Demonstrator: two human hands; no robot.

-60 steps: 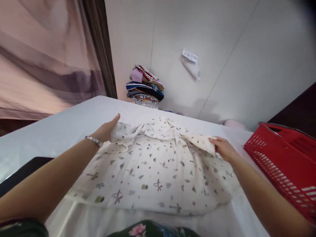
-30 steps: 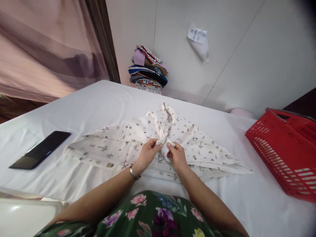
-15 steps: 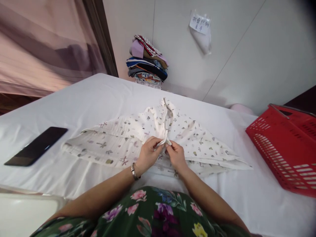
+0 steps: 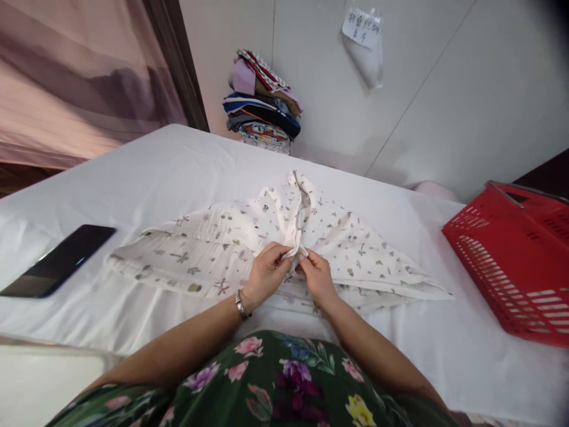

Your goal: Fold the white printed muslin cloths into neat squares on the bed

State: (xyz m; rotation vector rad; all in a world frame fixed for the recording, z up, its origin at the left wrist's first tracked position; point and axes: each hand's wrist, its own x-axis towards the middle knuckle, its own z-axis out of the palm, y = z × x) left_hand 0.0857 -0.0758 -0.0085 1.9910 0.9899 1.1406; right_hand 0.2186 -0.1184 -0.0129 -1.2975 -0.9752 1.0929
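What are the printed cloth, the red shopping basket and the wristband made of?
Printed cloth: probably thin, matte cotton, judging by its soft creases. Red shopping basket: likely smooth moulded plastic, with regular slots through its wall. Wristband: apparently polished metal, given its silvery shine.

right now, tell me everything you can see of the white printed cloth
The white printed cloth looks thin, soft and crinkled, with small plant-like motifs in green, brown and mauve. It lies rumpled and spread wide on a white cover, its middle gathered into folds, pinched at the near end by the left hand and right hand.
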